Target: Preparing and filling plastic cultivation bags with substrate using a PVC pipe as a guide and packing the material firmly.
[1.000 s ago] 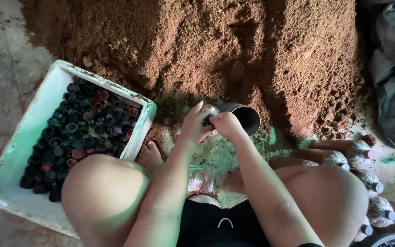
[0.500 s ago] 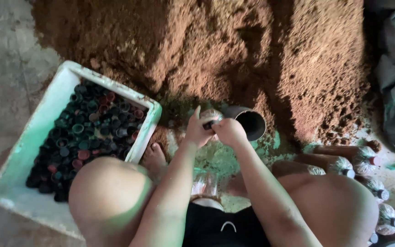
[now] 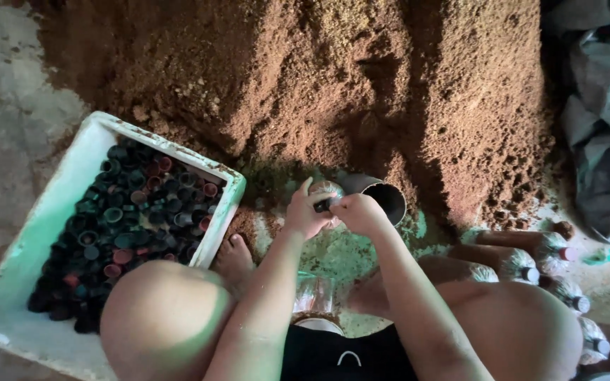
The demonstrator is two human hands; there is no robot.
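Our left hand (image 3: 303,212) and right hand (image 3: 356,210) close their fingers round a bag neck (image 3: 325,192) before the heap (image 3: 333,85); several filled bags (image 3: 524,252) lie finished, many caps (image 3: 125,219) left.

One white foam box (image 3: 51,204) sits at the left of the frame, holding dozens of dark bottle caps (image 3: 125,219), too many to count. One brown heap of substrate (image 3: 305,85) fills the top. One dark pipe (image 3: 383,197) lies at centre. About five filled bags (image 3: 524,247) lie at lower right.
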